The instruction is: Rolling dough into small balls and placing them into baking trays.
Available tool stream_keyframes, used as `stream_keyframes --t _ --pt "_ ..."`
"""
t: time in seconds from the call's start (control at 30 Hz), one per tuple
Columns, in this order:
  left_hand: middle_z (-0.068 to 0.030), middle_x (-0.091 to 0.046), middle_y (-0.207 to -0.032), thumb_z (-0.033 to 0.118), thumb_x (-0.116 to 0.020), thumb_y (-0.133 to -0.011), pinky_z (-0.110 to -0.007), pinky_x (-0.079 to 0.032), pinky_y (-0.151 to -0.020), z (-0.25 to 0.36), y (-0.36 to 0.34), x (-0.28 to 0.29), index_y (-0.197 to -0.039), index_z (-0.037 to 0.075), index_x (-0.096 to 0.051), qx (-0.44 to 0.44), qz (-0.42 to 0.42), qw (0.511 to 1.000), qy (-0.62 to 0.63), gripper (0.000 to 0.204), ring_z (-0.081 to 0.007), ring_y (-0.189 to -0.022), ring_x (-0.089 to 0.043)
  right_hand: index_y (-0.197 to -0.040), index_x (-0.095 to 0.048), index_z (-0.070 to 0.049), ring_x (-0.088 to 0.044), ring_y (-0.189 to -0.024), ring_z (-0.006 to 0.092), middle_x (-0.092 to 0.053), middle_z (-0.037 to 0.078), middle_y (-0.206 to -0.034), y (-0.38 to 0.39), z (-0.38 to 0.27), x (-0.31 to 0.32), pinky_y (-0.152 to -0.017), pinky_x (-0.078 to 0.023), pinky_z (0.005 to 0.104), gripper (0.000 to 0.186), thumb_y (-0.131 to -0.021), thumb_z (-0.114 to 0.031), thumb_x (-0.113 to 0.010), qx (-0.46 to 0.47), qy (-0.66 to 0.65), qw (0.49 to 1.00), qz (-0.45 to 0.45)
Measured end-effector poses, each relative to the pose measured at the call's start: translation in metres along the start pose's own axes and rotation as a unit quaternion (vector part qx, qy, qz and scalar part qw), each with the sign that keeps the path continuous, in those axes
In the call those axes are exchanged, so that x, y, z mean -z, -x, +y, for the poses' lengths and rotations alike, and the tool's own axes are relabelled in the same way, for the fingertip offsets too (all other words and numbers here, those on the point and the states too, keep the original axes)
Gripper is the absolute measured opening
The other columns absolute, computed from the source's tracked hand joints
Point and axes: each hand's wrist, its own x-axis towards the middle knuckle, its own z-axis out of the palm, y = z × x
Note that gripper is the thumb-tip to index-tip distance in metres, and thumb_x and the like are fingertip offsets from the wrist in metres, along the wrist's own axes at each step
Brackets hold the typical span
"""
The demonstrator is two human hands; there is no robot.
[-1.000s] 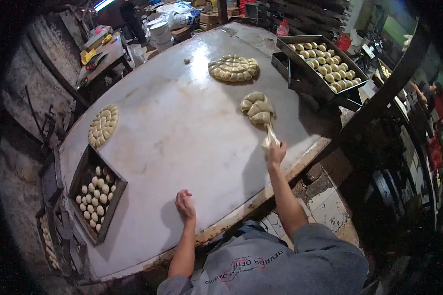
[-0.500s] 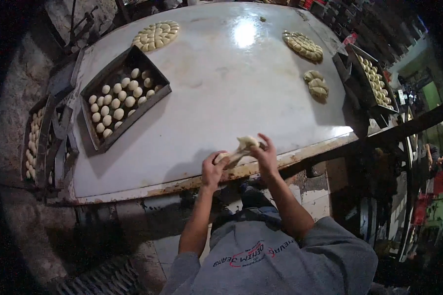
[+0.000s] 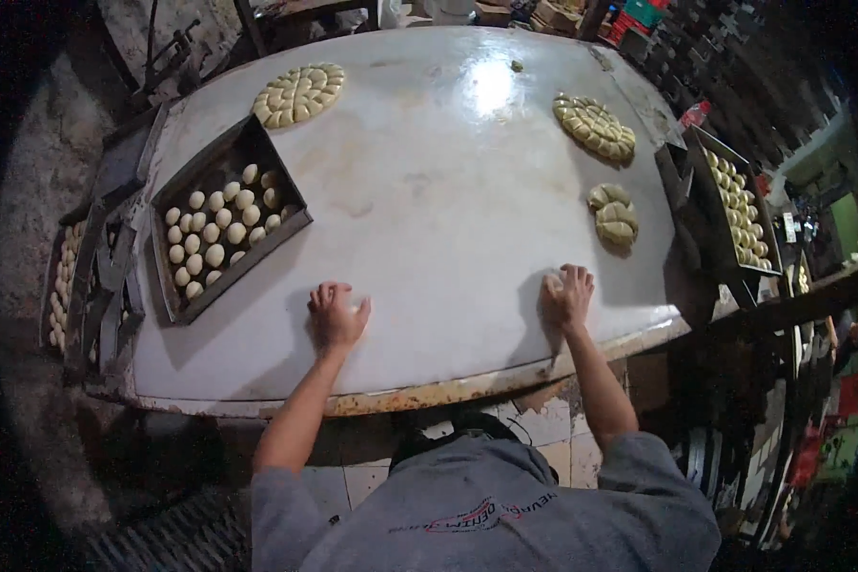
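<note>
Dough mound [image 3: 614, 217], small and lobed, lay on the pale tabletop [image 3: 429, 248]. Nearer the person, the right hand [image 3: 569, 296] was cupped, fingers curled; the left hand [image 3: 334, 316], similarly curled, was well left of the mound. Whether either grasped anything could not be told. Beyond the mound lay a segmented round [image 3: 595, 127]; a ball-filled tray [image 3: 718, 214] obstructed its right; another metal tray [image 3: 291, 229] stood far left.
</note>
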Motion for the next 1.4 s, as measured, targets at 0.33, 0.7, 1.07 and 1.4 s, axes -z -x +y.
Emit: stream_keyframes --t 0.33,0.7,1.07,1.4 --pt "-0.0115 -0.06 -0.088 0.01 -0.064 -0.074 -0.047 -0.048 -0.077 0.07 0.077 -0.021 -0.078 0.004 -0.06 -0.032 0.007 0.999 0.034 0.008 -0.0338 -0.086 -0.055 -0.101 -0.059 -0.009 -0.047 -0.11 0.0335 -0.055 0.015 -0.109 0.025 -0.052 -0.024 -0.095 -0.038 0.0448 0.022 -0.079 -0.011 -0.06 0.235 -0.126 0.964 -0.017" --pt "-0.0142 -0.06 -0.086 0.01 -0.064 -0.07 -0.045 -0.045 -0.072 0.004 -0.03 -0.027 -0.073 0.009 -0.059 0.306 0.08 0.949 0.017 0.006 -0.0343 -0.084 -0.055 -0.082 -0.061 -0.002 -0.05 -0.091 0.0328 -0.057 0.014 -0.095 -0.093 -0.031 -0.062 -0.083 -0.039 0.0442 0.012 -0.076 -0.013 -0.064 0.01 -0.113 0.993 0.004" --pt "-0.0157 -0.055 -0.087 0.006 -0.065 -0.068 -0.049 -0.04 -0.075 -0.105 0.026 0.028 -0.074 0.006 -0.055 0.181 0.22 0.958 -0.023 0.012 -0.0383 -0.085 -0.049 -0.087 -0.06 -0.005 -0.052 -0.093 0.0349 -0.058 0.014 -0.092 -0.068 -0.013 -0.04 -0.082 -0.041 0.0456 0.008 -0.079 -0.006 -0.057 0.02 0.021 0.997 0.068" --pt "-0.0123 -0.062 -0.093 0.017 -0.063 -0.076 -0.038 -0.047 -0.084 -0.162 -0.04 0.13 -0.101 0.003 -0.059 0.064 -0.418 0.839 0.343 0.029 -0.0236 -0.09 -0.06 -0.096 -0.06 0.002 -0.055 -0.091 0.0355 -0.058 0.021 -0.1 0.011 -0.079 -0.032 -0.082 -0.046 0.043 0.031 -0.069 -0.012 -0.066 -0.079 0.014 0.995 -0.055"
